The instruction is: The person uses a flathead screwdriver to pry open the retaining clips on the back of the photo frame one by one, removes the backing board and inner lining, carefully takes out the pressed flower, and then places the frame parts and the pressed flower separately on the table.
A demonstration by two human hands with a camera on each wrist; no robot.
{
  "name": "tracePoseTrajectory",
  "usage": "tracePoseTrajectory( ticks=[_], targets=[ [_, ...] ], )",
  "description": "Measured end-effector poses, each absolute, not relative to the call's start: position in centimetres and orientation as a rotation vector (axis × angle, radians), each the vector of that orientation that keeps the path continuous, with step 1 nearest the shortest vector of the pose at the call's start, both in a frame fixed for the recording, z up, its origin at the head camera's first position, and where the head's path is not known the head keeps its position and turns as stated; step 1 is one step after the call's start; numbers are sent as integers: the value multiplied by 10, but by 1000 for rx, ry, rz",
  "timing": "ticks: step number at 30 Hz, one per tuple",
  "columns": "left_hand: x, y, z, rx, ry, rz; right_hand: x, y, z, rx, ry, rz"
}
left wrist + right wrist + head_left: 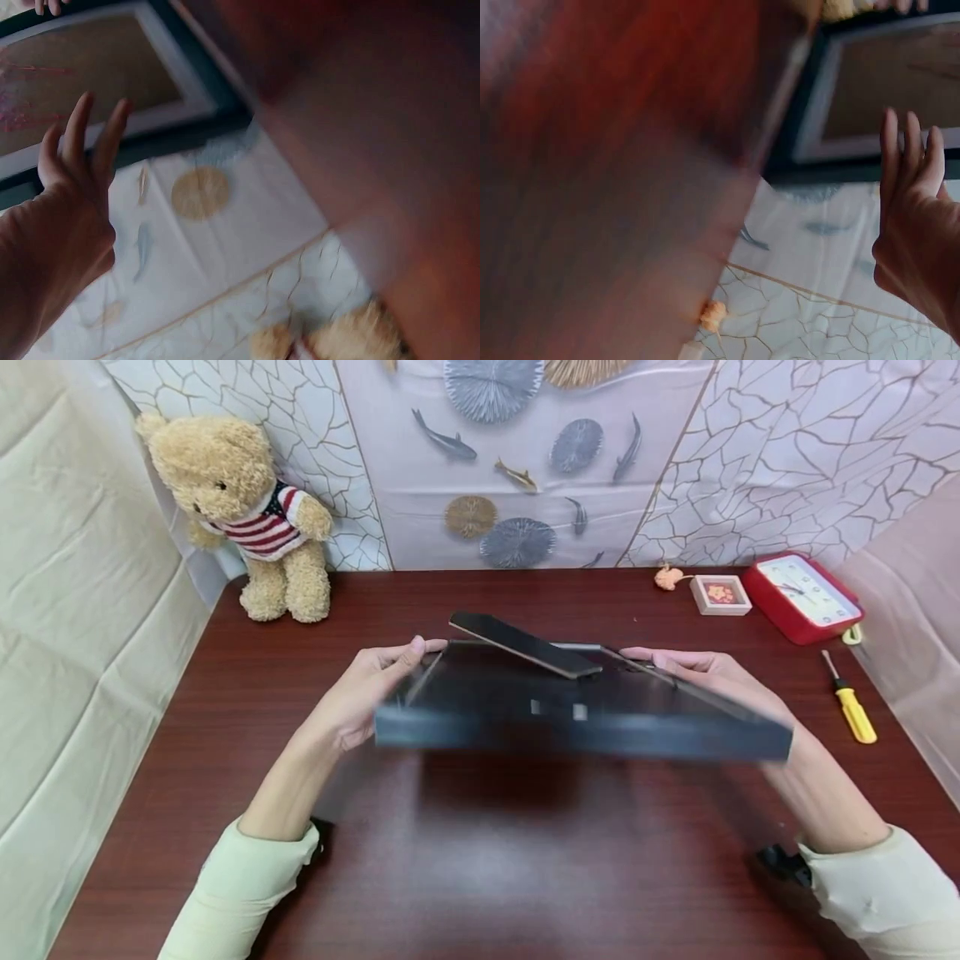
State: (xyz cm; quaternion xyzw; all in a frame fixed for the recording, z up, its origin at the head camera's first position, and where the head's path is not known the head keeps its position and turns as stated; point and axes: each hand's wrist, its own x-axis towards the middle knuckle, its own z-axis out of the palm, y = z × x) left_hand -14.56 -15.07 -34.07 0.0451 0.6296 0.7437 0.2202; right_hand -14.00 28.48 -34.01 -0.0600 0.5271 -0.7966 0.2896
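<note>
A person's left hand [375,685] and right hand [716,678] grip a dark, rectangular picture frame [502,697] by opposite sides, thumbs at its back edges, extended fingers [77,135] across its picture side. It tilts above the glossy reddish-brown table [555,868]. The red-cased, white-faced clock's [806,589] markings are too small to read.

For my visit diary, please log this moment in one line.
left hand: holds picture frame | right hand: holds opposite side | picture frame: above tabletop, back showing | easel leg: angled out
</note>
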Motion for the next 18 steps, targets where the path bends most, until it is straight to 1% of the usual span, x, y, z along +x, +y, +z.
tracePoseTrajectory(
  ticks=[2,4,8,14,18],
  targets=[
    [-146,-151,-344,93,1791,2020,-141,283,-340,-43,1572,-2042],
    [-147,-151,-346,72,1782,2028,-143,281,-340,20,1698,-1991],
    [-150,-153,-348,65,1694,2050,-148,278,-340,-4,1825,-1914],
    [-153,-153,-350,110,1676,2024,-151,274,-349,49,1475,-2096],
    [-155,-153,-351,100,1709,1982,-154,273,-354,7,1462,-2129]
  ],
)
